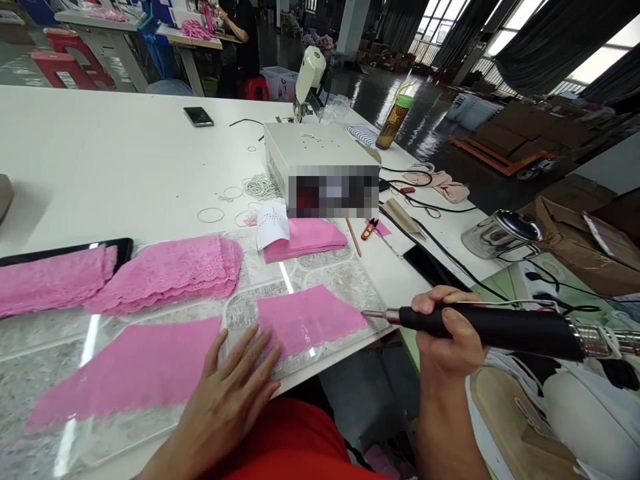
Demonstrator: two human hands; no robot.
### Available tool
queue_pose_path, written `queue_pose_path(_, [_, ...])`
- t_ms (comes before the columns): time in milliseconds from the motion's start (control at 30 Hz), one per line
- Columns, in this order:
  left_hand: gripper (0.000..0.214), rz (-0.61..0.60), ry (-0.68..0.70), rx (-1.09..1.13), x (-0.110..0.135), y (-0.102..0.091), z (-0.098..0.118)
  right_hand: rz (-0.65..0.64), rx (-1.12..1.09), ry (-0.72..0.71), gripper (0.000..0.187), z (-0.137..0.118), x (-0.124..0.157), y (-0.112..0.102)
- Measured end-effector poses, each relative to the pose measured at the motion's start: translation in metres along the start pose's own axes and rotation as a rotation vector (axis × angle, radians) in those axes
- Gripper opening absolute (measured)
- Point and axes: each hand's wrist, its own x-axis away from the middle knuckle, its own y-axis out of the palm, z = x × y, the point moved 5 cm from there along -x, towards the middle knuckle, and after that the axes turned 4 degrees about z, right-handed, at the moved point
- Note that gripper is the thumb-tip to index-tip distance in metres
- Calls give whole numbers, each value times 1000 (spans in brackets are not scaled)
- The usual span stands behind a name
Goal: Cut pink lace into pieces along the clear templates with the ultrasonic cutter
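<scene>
My left hand (233, 385) lies flat with its fingers spread, its fingertips on the near left corner of a pink fabric piece (310, 320) with a scalloped lower edge. My right hand (453, 330) is wrapped round a long pen-like tool (515, 328) with a black grip and a thin metal tip. That tip points left and meets or nearly meets the right corner of the fabric piece. Left of my left hand, another pink fabric piece (135, 370) is spread flat. Behind it sit a stack of pink lace pieces (175, 270) and a folded pink stack (313, 238) with a paper slip.
A pale metal box (320, 143) stands mid-table, with cables running right. Orange thread snips (369, 229), a black phone (435, 267) and a lidded steel cup (500, 235) lie to the right. Behind the table, a person (243, 40) works at another table.
</scene>
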Motion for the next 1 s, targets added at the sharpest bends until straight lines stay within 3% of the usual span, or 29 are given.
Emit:
queue_pose_path(200, [34, 2, -6, 20, 0, -2, 1, 66, -43, -6, 14, -3, -5, -5])
queue_pose_path(633, [34, 16, -8, 18, 4, -4, 1, -75, -87, 8, 13, 6, 2, 19])
queue_pose_path(1000, [32, 1, -2, 12, 3, -5, 1, -85, -86, -4, 12, 9, 3, 26])
